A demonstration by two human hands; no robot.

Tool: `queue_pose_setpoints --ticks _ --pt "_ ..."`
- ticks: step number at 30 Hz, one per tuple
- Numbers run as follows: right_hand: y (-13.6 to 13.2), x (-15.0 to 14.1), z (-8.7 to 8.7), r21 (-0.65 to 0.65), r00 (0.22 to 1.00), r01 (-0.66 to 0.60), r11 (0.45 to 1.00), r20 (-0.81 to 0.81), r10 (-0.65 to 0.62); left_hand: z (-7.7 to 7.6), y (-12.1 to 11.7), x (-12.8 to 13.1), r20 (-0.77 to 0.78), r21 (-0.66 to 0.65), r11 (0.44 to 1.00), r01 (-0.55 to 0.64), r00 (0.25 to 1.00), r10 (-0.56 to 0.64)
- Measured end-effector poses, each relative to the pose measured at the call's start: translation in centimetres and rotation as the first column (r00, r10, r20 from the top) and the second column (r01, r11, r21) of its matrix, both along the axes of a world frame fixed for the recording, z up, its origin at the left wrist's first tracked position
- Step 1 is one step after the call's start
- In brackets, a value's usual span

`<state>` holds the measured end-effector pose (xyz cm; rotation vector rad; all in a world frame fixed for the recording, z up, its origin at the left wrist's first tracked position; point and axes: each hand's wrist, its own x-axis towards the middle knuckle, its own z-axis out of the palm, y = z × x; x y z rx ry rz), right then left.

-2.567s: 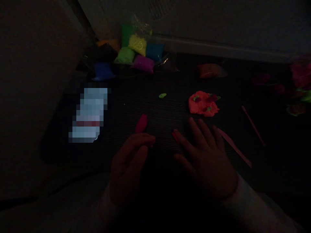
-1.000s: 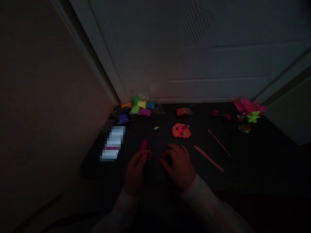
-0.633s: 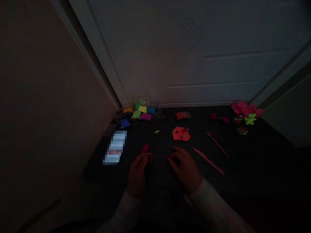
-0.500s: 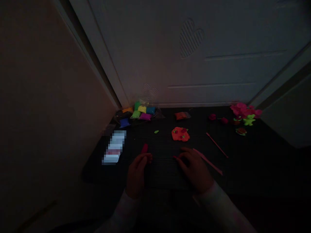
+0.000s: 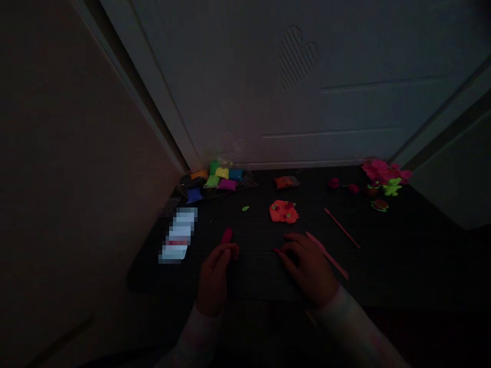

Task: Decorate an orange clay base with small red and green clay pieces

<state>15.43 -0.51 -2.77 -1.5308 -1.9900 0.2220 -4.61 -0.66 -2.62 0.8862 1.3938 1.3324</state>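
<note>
My left hand [image 5: 217, 271] is closed around a dark pink lump of modelling clay [image 5: 227, 235], whose rounded end sticks out beyond the fingers. Between the thumb and forefinger of my right hand [image 5: 309, 266] is a tiny piece of pink clay [image 5: 276, 250]. Just right of that hand lies a flat pink modelling tool [image 5: 330, 258], and farther right a thinner pink tool [image 5: 342, 228]. Ahead of both hands rests an orange clay piece [image 5: 276, 215] with dark red balls and green bits on it. A small light green clay piece [image 5: 245, 208] lies to its left.
Bags of coloured clay [image 5: 222, 174] crowd the back left, with an orange packet [image 5: 286, 182] nearer the middle. A blurred phone-like screen [image 5: 178, 235] lies at left. Pink clay flowers [image 5: 379, 171] and a yellow-green figure [image 5: 392, 187] stand back right. A white door [image 5: 230, 76] rises behind the table.
The view has shifted slightly. Both hands keep nearly the same places and grips, and the things on the table have not visibly moved.
</note>
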Motion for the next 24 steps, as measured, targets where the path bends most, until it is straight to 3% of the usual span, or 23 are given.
queue_pose_setpoints --ticks 9,24 --pt "-0.26 -0.2 0.33 -0.007 0.998 -0.047 0.999 0.04 0.047 0.42 -0.14 0.09 0.02 0.002 1.0 0.023 1.0 -0.023" --pt "-0.03 -0.11 -0.45 -0.002 0.998 -0.041 0.999 0.045 0.041 -0.4 0.18 -0.12 0.04 0.002 1.0 0.018 0.999 -0.018"
